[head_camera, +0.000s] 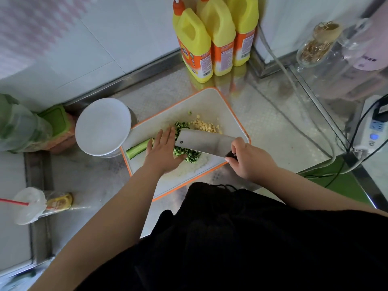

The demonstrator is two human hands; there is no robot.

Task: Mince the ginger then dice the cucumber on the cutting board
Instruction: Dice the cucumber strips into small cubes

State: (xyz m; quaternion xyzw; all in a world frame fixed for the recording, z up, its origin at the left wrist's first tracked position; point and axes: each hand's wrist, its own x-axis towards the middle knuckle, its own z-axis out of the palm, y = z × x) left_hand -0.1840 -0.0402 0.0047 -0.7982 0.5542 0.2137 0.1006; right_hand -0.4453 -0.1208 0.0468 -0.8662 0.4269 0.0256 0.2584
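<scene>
Most of the cucumber (184, 153) already lies diced in a green heap at the middle of the cutting board (210, 103), beside a pale pile of minced ginger (206, 126) toward the far side; one uncut length of cucumber (137, 149) sticks out to the left, partly under the left hand (162, 151); that hand lies flat with straight fingers, pressing on the cucumber and close against the cleaver (202, 142); the right hand (248, 159) is curled round the dark handle, blade set across the heap. By my reckoning the ginger is done and the dicing well along; to finish cleanly, the left fingertips would be safer tucked back from the edge, the piece fed in small steps, and the cuts kept even; the green heap should stay apart from the ginger. A white lid (102, 127) sits just left of the board; yellow bottles (212, 36) stand behind.
</scene>
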